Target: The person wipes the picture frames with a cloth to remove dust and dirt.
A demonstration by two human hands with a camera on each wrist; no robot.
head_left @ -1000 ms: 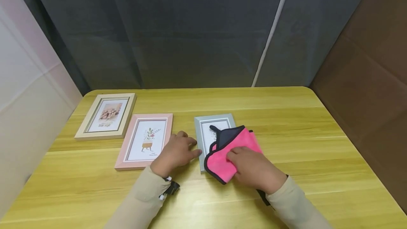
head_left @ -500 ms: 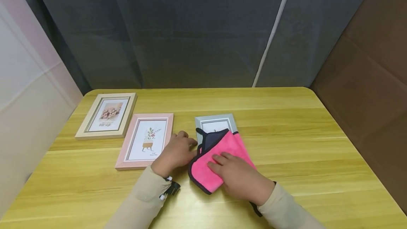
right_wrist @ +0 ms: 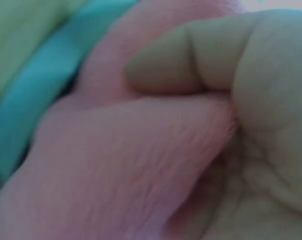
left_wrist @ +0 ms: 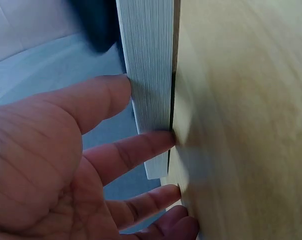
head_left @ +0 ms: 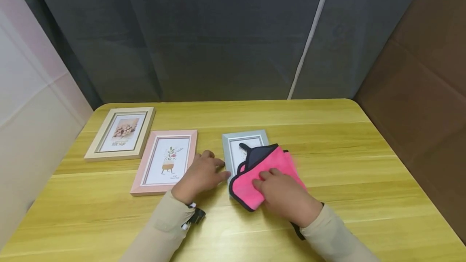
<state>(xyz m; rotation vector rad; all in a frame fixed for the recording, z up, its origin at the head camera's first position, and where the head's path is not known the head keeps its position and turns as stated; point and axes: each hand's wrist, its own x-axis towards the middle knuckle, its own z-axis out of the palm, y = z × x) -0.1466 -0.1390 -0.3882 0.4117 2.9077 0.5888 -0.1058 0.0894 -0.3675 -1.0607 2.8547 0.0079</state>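
Observation:
A grey picture frame [head_left: 244, 138] lies flat on the yellow table [head_left: 346, 140], partly covered by a pink cloth with a dark edge [head_left: 251, 181]. My right hand [head_left: 282, 192] lies on the cloth with its fingers spread and presses it onto the frame. In the right wrist view the pink cloth [right_wrist: 116, 165] fills the space under the palm, with the frame [right_wrist: 36, 100] beside it. My left hand [head_left: 203, 174] rests on the table with straight fingers against the frame's left edge [left_wrist: 148, 90].
A pink frame [head_left: 165, 161] lies just left of my left hand, and a cream frame [head_left: 121, 132] further left at the back. A dark curtain hangs behind the table, with a brown panel on the right and a pale wall on the left.
My right hand slid the cloth left across the grey frame, then back to the right. The left hand and the frames have stayed put.

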